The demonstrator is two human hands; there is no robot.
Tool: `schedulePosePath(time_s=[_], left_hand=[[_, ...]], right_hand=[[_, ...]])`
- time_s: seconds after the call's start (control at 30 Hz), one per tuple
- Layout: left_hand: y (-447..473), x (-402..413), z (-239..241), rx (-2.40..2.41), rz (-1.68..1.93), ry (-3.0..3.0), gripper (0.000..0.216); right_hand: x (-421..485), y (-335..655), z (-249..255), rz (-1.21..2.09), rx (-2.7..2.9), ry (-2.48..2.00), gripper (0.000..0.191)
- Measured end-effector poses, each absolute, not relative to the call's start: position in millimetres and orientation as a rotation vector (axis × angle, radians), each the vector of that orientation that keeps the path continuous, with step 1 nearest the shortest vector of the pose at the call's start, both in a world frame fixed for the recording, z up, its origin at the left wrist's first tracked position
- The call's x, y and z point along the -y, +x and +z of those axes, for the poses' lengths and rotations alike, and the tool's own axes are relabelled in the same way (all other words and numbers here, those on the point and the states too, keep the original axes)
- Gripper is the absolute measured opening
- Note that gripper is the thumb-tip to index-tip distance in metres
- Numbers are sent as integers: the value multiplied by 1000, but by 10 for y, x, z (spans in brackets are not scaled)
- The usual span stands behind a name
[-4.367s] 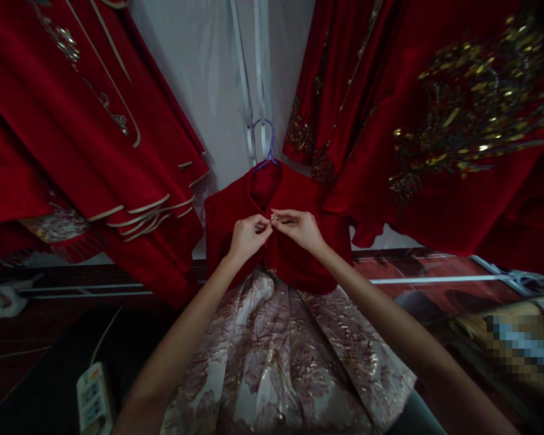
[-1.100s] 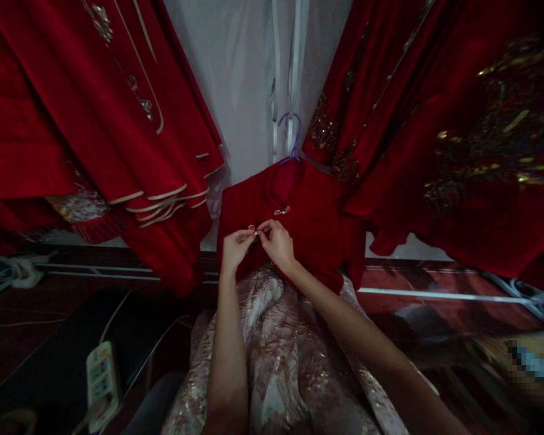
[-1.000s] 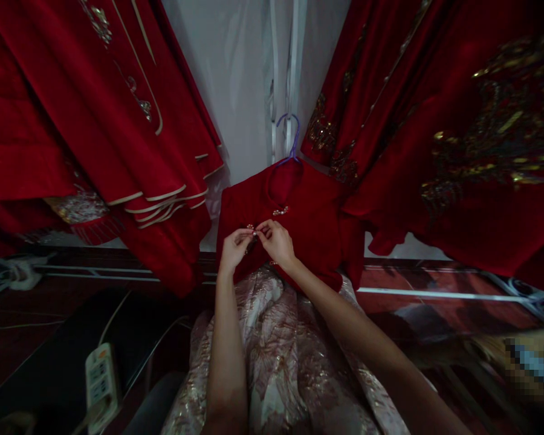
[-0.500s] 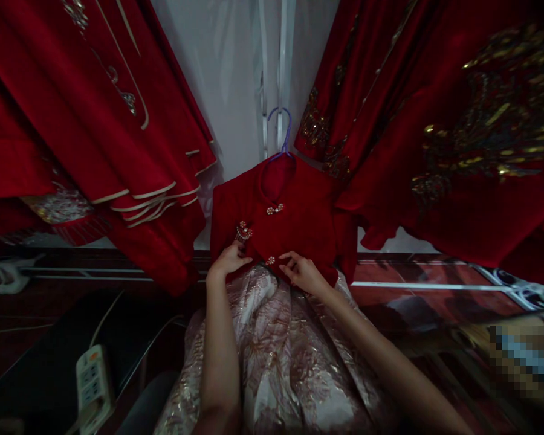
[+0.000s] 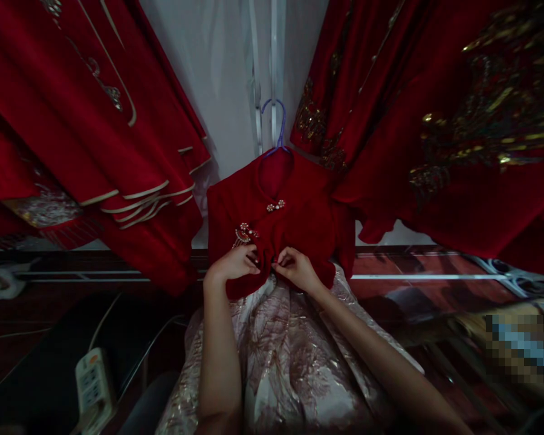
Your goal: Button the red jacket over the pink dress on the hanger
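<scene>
A red jacket point(image 5: 303, 226) hangs on a purple hanger point(image 5: 281, 130) in front of me. Both my hands are at its lower front. My left hand point(image 5: 238, 264) is closed on the cloth left of the front opening, just below a beaded tassel ornament point(image 5: 243, 234). Opposite it, my right hand point(image 5: 298, 269) pinches the other side of the front, near the hem. The cloth bunches between the hands, and the lower clasp is hidden there. A beaded clasp point(image 5: 275, 206) shows at the collar. Below hangs a shiny pale pink brocade skirt point(image 5: 294, 356).
Red garments with pale trim point(image 5: 131, 157) hang at the left, and red garments with gold embroidery point(image 5: 390, 175) at the right. A white power strip point(image 5: 92, 386) lies on a dark surface at lower left. White rack bars point(image 5: 426, 277) run low behind.
My hands have come closer together at the jacket's lower front, and the cloth between them is now gathered. The lower clasp, visible before, is now covered. The view has shifted slightly.
</scene>
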State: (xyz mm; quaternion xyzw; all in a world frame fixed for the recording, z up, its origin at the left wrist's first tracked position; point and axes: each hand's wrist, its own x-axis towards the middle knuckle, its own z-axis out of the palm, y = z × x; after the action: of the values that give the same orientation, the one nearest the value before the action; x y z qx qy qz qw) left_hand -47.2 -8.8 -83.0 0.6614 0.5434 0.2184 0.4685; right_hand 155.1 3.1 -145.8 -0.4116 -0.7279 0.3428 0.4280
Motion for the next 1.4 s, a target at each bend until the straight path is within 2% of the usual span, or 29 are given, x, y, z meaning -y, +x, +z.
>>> schedulePosePath(time_s=[0.2,0.4,0.53,0.67,0.9,1.4], left_hand=[[-502,58,-862,-1474,589,1718,27],[-467,64,-888,-1492,634,1640,35],[-454,88,-842,-1370,720,1520,41],[-491,88,-813,-1211,667,1432,38],[-493,20,-882,-1256,661,1473,34],[-441,-35,-866,-1321,674,1612,8]], right_hand=[[-160,1754,-1344,962,1740,-1088,21],[-99,1856,-1010,1282,1655,-950,34],[30,1716,-941,1361,1632,-879,37],[80,1509,-1124,1290,1634,-897,30],[104,1352,-1284,953,1773,-979,12],[102,1323,-1273,825,1833,-974,15]])
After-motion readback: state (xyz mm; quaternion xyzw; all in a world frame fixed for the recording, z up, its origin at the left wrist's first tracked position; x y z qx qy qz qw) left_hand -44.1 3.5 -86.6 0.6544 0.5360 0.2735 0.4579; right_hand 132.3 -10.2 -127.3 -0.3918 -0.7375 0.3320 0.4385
